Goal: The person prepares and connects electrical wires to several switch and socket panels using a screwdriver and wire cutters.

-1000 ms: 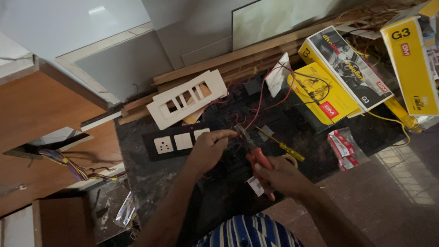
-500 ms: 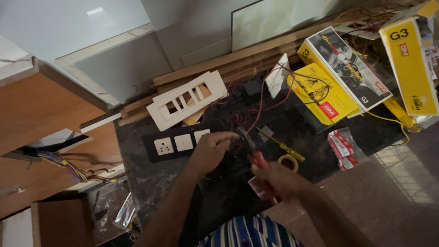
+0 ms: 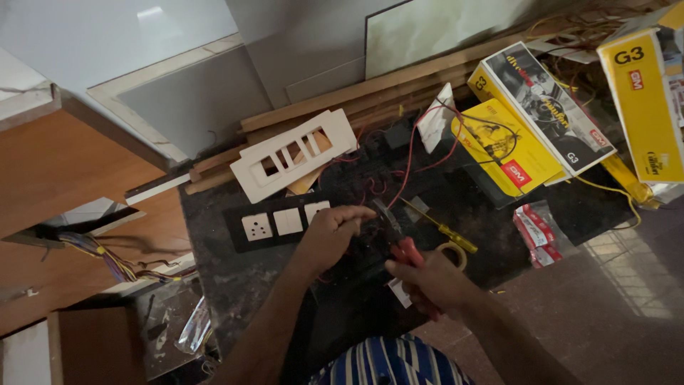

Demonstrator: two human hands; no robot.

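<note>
Red-handled pliers (image 3: 399,239) sit in the right hand (image 3: 431,281), fingers wrapped closed round the grips, dark steel nose pointing up toward the middle of the dark stone slab (image 3: 235,285). That tool looks stiff and fairly weighty, and the rubbery sleeves are the sure place to hold it. Left hand (image 3: 329,235) is curled, fingertips pinched at something small by the pliers' nose, probably thin red wire (image 3: 410,153); I can't tell for sure. Such wire would be light, springy and slippery, best nipped close to its end. Just beside that hand lies a black switch plate with white switches (image 3: 281,222), a yellow-handled screwdriver (image 3: 442,228) to the right.
</note>
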